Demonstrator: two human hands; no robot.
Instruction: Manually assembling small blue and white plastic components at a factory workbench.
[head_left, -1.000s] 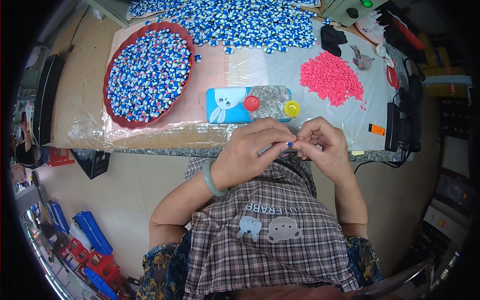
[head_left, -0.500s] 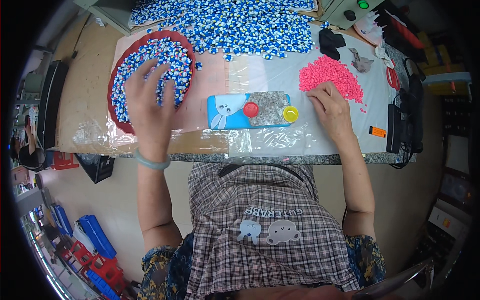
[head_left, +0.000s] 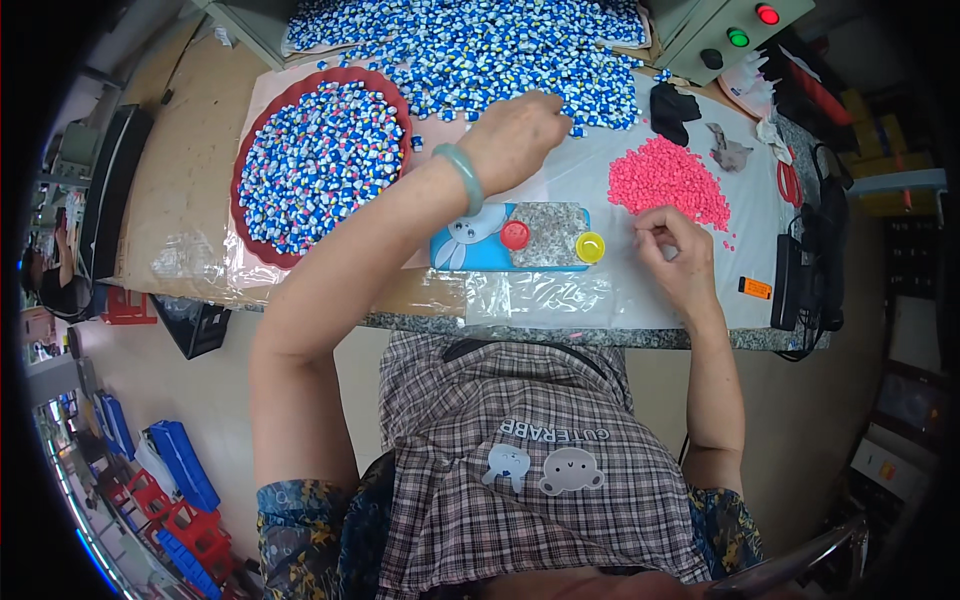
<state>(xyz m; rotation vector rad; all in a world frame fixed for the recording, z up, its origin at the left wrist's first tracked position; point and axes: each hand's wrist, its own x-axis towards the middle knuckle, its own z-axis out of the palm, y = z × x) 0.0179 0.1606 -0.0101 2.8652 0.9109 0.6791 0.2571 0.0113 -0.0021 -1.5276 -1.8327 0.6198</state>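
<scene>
My left hand [head_left: 515,140], a pale green bangle on its wrist, reaches over the near edge of a wide pile of small blue-and-white pieces [head_left: 440,75]. Its fingers curl together, the tips mostly hidden beneath it. My right hand [head_left: 680,260] is closed in a pinch just in front of a heap of small pink pieces [head_left: 668,180]; whatever it pinches is too small to make out. Between the hands lies a blue rabbit-print board [head_left: 450,250] with a grey speckled patch [head_left: 545,230], a red round cap [head_left: 514,235] and a yellow round cap [head_left: 590,247].
A scalloped dark red tray [head_left: 238,215] full of blue-and-white pieces, some with pink, stands at the left. Black cloth [head_left: 673,110], red-handled scissors [head_left: 789,185], an orange-labelled item [head_left: 755,288] and a black power strip [head_left: 788,275] lie to the right. Clear plastic covers the front edge.
My left hand has swung from above the red tray rightward to the blue-and-white pile, its spread fingers now curled. My right hand has drawn slightly back from the pink heap.
</scene>
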